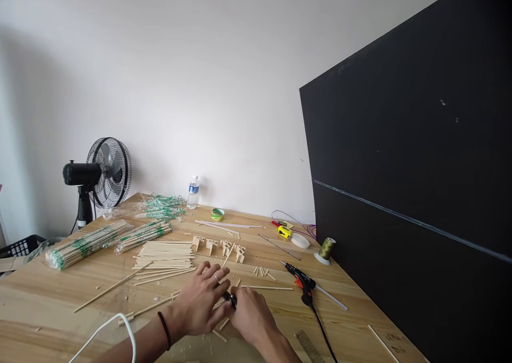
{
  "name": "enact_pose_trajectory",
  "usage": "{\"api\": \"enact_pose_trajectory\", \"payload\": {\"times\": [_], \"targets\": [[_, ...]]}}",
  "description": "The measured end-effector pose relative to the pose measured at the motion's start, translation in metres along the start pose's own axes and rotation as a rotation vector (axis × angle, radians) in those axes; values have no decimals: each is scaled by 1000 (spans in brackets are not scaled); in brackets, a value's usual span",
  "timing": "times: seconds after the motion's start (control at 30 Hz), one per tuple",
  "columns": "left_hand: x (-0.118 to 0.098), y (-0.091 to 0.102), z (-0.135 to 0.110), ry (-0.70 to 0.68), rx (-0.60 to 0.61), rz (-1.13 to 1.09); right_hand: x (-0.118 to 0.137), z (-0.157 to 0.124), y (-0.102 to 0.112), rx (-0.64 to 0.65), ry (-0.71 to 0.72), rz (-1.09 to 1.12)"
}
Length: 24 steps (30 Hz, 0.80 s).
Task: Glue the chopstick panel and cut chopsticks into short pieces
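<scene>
The fingers of the left hand (196,301) are bent and bunched over a dark tool (229,297), thumb below; what exactly they grip cannot be told. The right hand (253,314) has its fingers curled closed around the same tool, which is mostly hidden between both hands, above the bench (36,304). A pale stick (228,257) slants up just beyond the fingers, and a cut piece (220,336) lies just below them, on the near side.

Beyond the fingers stands a row of small stick assemblies (210,245). Left of these, beyond the left fingers, is a flat pile of sticks (164,255). Right of the fingers, short pieces (262,271) lie near a longer stick (268,287), with a black glue gun (304,284) farther right.

Well apart, to the far left of the fingers, lie wrapped stick bundles (90,243); a bottle (192,195) and a green tape roll (217,214) stand far beyond. Away to the right are a thread spool (328,249) and a large black board (400,155).
</scene>
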State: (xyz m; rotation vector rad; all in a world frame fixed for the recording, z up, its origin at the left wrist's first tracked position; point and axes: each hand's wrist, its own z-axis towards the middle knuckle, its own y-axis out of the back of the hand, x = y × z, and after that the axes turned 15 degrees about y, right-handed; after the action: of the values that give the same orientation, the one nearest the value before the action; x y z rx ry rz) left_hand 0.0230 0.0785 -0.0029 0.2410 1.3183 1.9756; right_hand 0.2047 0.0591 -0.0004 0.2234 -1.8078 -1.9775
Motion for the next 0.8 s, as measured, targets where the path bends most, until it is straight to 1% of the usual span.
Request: {"api": "enact_pose_trajectory", "payload": {"times": [0.1,0.23,0.33,0.47,0.63,0.8], "targets": [[-2,-4,2,-8,4,6,-3,0,-3,8,-6,17],[0,-4,10,-41,14,37,-6,4,-5,9,-18,37],[4,-5,17,-73,20,53,-8,9,-7,5,-28,40],[11,-11,24,-91,23,58,-12,16,-10,10,-44,21],[18,-19,27,-118,26,62,-16,18,-12,19,-51,-20],[24,-18,26,-99,17,39,-18,14,-8,42,-41,-44]]}}
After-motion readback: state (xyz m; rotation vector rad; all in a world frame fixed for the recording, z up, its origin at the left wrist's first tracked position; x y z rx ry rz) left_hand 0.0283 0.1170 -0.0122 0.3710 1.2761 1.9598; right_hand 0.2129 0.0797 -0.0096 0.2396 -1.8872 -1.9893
